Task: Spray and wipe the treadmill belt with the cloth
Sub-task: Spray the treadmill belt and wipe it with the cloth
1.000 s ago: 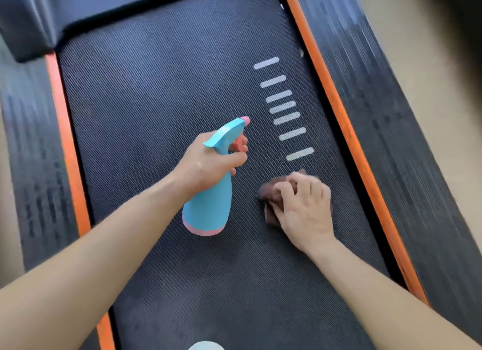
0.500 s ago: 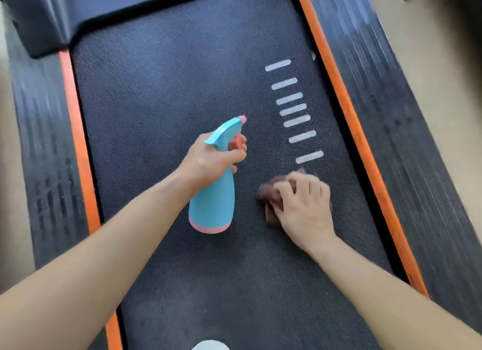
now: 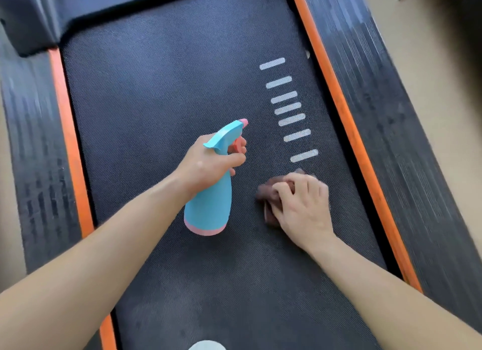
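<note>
Her left hand (image 3: 206, 164) grips the spray bottle (image 3: 211, 193), nozzle aimed far up the belt (image 3: 161, 93), while the right hand (image 3: 300, 203) clutches the cloth (image 3: 266, 195) down, ready to wipe.

Bright, even light, bluish sheen on the far belt (image 3: 169, 101), faint soft shadow beside the right hand (image 3: 305, 206), side rails (image 3: 391, 120) smeared by blur, top right corner dark

In my left hand (image 3: 203, 167), the spray bottle (image 3: 210, 206): smooth plastic, soft sheen. Under my right hand (image 3: 303, 210), the cloth (image 3: 263, 194): soft brown fabric, matt, bunched. Beneath both hands, the belt (image 3: 169, 88): dark, matt, fine woven-looking grain. Beyond my right hand, stripes (image 3: 288, 109): flat pale print. Farther right, the side rail (image 3: 391, 140): ribbed black, edged by a smooth orange strip (image 3: 347, 120).
</note>
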Tool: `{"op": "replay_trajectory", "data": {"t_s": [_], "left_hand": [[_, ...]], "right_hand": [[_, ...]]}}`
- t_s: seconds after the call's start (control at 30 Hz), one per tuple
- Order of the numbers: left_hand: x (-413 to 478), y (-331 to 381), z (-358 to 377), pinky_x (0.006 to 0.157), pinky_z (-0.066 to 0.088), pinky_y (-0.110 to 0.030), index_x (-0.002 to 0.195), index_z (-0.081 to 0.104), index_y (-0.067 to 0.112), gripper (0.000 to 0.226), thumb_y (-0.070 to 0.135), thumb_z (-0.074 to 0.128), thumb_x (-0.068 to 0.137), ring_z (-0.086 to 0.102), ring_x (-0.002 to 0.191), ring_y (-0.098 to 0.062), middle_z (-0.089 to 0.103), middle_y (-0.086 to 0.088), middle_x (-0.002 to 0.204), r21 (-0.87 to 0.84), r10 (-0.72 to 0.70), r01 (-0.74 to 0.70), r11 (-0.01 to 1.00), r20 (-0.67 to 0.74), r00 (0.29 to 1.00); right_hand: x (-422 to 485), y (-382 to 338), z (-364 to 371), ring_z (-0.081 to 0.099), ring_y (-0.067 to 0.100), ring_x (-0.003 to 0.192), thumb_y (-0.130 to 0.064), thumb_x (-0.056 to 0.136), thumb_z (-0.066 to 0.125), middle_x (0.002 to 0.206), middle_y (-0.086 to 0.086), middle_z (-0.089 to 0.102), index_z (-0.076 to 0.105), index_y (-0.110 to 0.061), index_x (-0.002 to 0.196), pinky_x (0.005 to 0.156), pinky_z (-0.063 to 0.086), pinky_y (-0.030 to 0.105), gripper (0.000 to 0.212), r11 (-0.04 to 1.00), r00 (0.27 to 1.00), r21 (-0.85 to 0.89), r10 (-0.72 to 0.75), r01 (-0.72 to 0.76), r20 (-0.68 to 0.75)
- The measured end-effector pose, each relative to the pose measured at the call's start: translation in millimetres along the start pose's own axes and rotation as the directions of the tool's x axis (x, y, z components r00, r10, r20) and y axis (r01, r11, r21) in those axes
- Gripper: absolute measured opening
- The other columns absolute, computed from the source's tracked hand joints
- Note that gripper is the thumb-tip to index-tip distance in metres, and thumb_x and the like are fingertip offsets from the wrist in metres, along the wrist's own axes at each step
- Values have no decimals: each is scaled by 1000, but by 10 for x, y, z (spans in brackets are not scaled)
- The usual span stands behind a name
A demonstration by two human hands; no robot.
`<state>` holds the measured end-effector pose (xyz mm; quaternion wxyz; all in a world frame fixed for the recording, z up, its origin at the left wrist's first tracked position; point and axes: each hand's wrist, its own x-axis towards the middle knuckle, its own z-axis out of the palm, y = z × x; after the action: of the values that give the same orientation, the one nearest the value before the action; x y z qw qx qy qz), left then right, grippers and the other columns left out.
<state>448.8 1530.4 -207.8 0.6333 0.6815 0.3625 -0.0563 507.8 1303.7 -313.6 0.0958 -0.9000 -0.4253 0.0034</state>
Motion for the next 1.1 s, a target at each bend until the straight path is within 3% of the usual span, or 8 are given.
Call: {"op": "replay_trajectory", "data": {"t_s": [0.13,0.2,0.33,0.57,0.7,0.83,0.9,1.1], "left_hand": [[10,3,50,74,62,-29,114,75,28,35,2,69,91,72,105,-19,74,-3,114,-10,2,-1,1000,25,1000],[2,-4,96,74,61,-28,111,74,33,37,2,68,91,71,94,-10,74,-2,112,7,9,-9,1000,41,999],[-6,-8,154,67,58,-20,101,76,23,21,6,70,90,70,81,-6,76,5,110,61,5,-8,998,48,999],[-6,16,260,68,59,-21,121,73,33,43,1,68,92,66,80,-3,75,0,112,25,34,-37,999,111,993],[5,52,348,68,59,-21,118,73,32,41,0,68,92,67,84,-1,74,-2,115,21,47,-50,999,136,990],[13,115,408,65,55,-16,116,72,36,40,4,69,92,65,67,-3,76,4,108,61,52,-61,996,141,989],[34,143,414,66,54,-17,115,74,28,31,8,70,92,65,64,-3,76,7,109,105,41,-57,993,141,989],[58,198,375,60,51,-11,121,71,12,30,2,68,93,64,64,3,74,1,112,111,75,-90,990,130,989]], "right_hand": [[164,253,-8,54,37,103,-48,88,60,116,11,59,65,-19,102,84,40,48,32,992,992,-5,-128,128,5],[544,330,17,50,36,102,-50,89,60,117,12,56,62,-19,104,83,40,48,34,999,997,-24,-46,45,-54],[1035,503,23,52,37,98,-49,94,58,114,12,55,60,-18,104,79,41,47,33,980,972,-47,183,-192,-144],[-445,357,-63,48,37,106,-43,93,59,121,15,57,62,-14,105,87,42,50,32,879,874,-71,455,-471,-168],[-285,405,-47,51,39,108,-46,93,57,119,16,58,62,-11,105,91,41,51,37,878,876,-91,450,-469,-172],[595,470,-29,56,38,100,-43,93,59,111,15,60,60,-10,103,89,45,49,35,917,912,-99,365,-387,-186],[729,447,-44,55,36,98,-42,94,56,111,14,59,59,-11,103,87,45,48,33,914,915,-116,369,-389,-163],[-370,388,-116,50,37,109,-36,90,69,120,14,56,62,-11,109,92,45,49,33,895,892,-24,440,-445,-104]]}}
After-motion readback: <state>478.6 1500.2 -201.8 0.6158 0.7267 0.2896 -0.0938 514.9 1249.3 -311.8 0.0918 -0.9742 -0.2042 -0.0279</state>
